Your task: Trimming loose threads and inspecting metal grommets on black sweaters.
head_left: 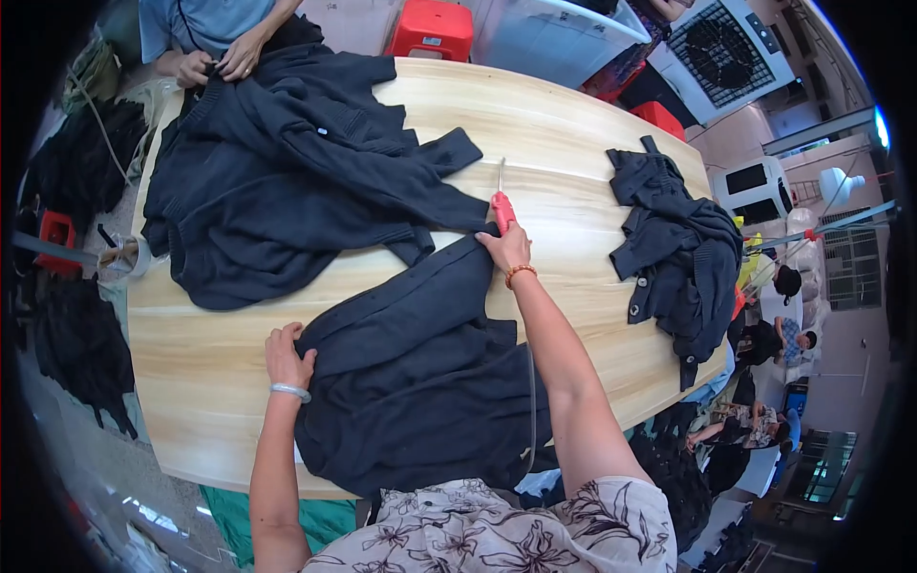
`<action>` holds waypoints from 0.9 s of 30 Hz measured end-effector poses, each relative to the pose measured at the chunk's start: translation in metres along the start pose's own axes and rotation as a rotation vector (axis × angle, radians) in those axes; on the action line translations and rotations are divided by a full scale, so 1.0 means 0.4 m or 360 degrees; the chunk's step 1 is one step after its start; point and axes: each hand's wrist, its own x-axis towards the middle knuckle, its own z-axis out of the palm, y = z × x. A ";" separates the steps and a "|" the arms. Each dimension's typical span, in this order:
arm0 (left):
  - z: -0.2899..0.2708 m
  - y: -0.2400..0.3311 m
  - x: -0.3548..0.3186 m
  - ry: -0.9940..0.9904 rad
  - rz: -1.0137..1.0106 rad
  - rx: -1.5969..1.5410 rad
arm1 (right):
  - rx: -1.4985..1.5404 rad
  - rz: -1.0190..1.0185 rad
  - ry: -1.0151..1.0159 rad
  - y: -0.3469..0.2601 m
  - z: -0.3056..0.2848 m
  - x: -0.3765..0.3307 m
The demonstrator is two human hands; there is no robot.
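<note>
A dark navy cardigan (411, 382) lies before me, its button band running slantwise from lower left to upper right. My left hand (288, 358) is closed on its left edge, thumb and fingers apart with cloth between them. My right hand (506, 248) closes round the lower end of a pinkish-red handled tool (503, 210) with a thin metal shaft pointing away from me. Its fingers also touch the cardigan's upper right corner. A thin clear tube or cord (532, 411) runs down beside my right forearm; where it joins is hidden.
Across the wooden table (564, 124), a co-worker's hands (229, 62) handle a pile of dark knitwear (287, 172). More dark garments (673, 239) lie at the right end. Red stools (430, 31), a clear plastic bin (554, 38) and a fan unit (721, 57) stand beyond.
</note>
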 end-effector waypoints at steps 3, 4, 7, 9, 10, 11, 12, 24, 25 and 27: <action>-0.035 0.023 -0.005 0.0100 -0.0047 0.0023 | 0.0062 0.0042 -0.0429 -0.033 -0.015 -0.021; -0.053 0.042 -0.011 0.0193 0.0057 -0.0045 | 0.0158 -0.0034 -0.0424 -0.007 -0.038 -0.024; -0.133 0.115 -0.071 0.0407 0.0346 -0.0161 | 0.0572 -0.0408 -0.0343 0.085 -0.188 -0.044; -0.186 0.176 -0.162 0.0440 0.0570 -0.0117 | 0.0470 -0.0580 -0.0311 0.110 -0.387 -0.096; -0.174 0.198 -0.209 0.0463 0.0669 -0.0105 | 0.0483 -0.0582 -0.0322 0.190 -0.467 -0.107; -0.163 0.229 -0.255 0.0447 0.0800 0.0000 | 0.0492 -0.0569 -0.0330 0.236 -0.535 -0.145; -0.133 0.244 -0.303 0.0397 0.0866 0.0028 | 0.0309 -0.0575 -0.0381 0.303 -0.582 -0.174; 0.117 0.201 -0.565 -0.0061 0.0012 -0.0189 | -0.0023 -0.0448 -0.1124 0.379 -0.583 -0.604; 0.130 0.200 -0.561 -0.0014 0.0035 -0.0152 | 0.0061 -0.0570 -0.1233 0.374 -0.562 -0.626; 0.138 0.193 -0.560 -0.0039 0.0007 -0.0138 | -0.0091 -0.0849 -0.1435 0.332 -0.536 -0.657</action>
